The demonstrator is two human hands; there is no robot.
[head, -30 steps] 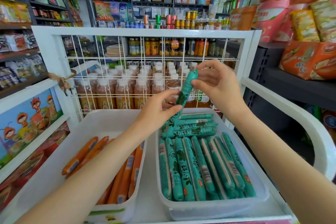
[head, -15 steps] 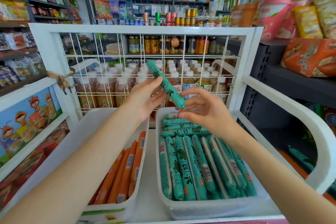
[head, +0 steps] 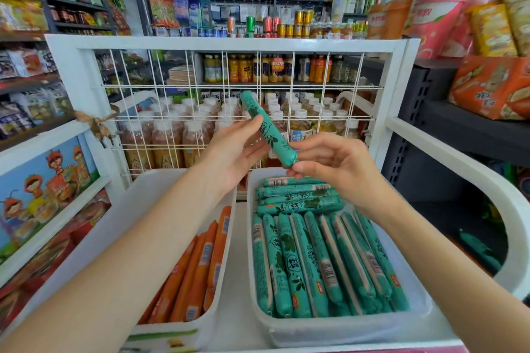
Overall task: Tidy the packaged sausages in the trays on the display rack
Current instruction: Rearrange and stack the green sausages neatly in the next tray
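The person holds one green sausage (head: 268,129) up over the far end of the right tray (head: 344,332), tilted, its upper end toward the wire grid (head: 229,123) at the back of the display rack (head: 229,44). The left hand (head: 235,152) cradles its middle, fingers curled round it with the thumb on top; the right hand (head: 335,166) pinches the lower tip between thumb and fingertips. Held at both points like this, it looks as if it is being turned to line up before going down among the others.

Below, the right tray is nearly full: a long row of green sausages (head: 315,261) runs front to back, and a few more (head: 298,198) lie crosswise at the far end, probably where the raised one belongs. The left tray (head: 160,335) holds orange sausages (head: 198,266) bunched along its right wall, the rest of it bare.

Both trays sit side by side on the rack's white shelf. Behind the grid stand rows of white-capped bottles (head: 177,135), and beyond them crowded shop shelves of cans, boxes and snacks.
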